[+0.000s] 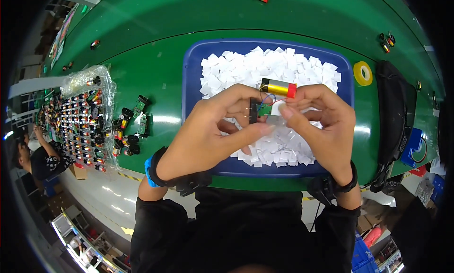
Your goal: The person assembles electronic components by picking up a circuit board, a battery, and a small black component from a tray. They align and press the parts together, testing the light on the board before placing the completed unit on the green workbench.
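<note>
Above the tray, my left hand (203,129) pinches a small green circuit board (267,110) with a black pinned part (253,111) at its left end. Thin blue and red wires run from the board to a cylindrical battery (279,88), yellow with a black end and a red end. My right hand (326,124) is closed at the board's right side, its thumb and fingers on a small white square (278,106) lying against the board. The battery's red end rests by my right fingertips. How far the square sticks to the board is hidden by the fingers.
A blue tray (190,74) full of white paper squares (265,65) stands on the green table (156,60). Yellow tape (363,73) and a black bag (392,117) lie right. Left are loose battery assemblies (125,124) and rows of them on plastic wrap. A person (42,155) sits far left.
</note>
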Available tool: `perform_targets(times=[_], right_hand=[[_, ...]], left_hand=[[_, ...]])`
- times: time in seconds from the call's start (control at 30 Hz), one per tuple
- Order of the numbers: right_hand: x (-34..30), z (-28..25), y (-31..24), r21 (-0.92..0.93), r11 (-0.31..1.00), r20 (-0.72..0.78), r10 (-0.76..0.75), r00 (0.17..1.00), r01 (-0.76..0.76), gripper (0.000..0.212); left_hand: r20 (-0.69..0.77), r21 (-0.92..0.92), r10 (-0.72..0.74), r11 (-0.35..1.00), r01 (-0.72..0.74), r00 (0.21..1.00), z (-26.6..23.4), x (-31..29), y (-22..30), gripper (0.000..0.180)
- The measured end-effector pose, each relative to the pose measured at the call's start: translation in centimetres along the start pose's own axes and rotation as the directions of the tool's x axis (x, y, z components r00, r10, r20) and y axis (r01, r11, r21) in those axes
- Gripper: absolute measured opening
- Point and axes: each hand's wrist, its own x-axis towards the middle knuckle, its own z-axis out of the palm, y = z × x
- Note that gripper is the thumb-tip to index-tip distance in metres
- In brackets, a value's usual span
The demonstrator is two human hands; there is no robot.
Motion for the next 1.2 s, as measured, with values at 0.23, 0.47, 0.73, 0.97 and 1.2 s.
perform_targets(times=[0.23, 0.47, 0.73, 0.97, 1.2], right_hand=[[0.3, -0.3, -0.5, 0.069, 0.970, 0.095, 0.226, 0.970, -0.233, 0.019], [0.6, -0.3, 0.4, 0.289, 0.900, 0.125, 0.302, 0.945, -0.325, 0.016], [0.7, 0.3, 1.6, -0.069, 0.994, 0.031, -0.087, 0.996, 0.089, 0.014], [0.5, 0.0, 0.5, -0.203, 0.976, 0.037, 0.083, 0.996, -0.073, 0.015], [0.3, -0.6, 0.2, -0.192, 0.979, 0.104, -0.047, 0.993, 0.067, 0.018]], left_hand=[[-0.032, 0.191, 0.197, 0.964, -0.188, 0.980, -0.1, 0.1, -1.5, 0.045], [-0.057, 0.173, 0.303, 0.941, -0.290, 0.951, -0.4, 0.4, -0.8, 0.039], [-0.078, 0.064, 0.091, 0.994, -0.087, 0.993, -0.4, 0.3, -0.9, 0.028], [-0.100, 0.019, 0.106, 0.994, -0.105, 0.989, -0.1, 0.5, -1.3, 0.027], [-0.162, -0.172, 0.041, 0.983, -0.070, 0.986, -0.5, 0.6, -1.6, 0.022]])
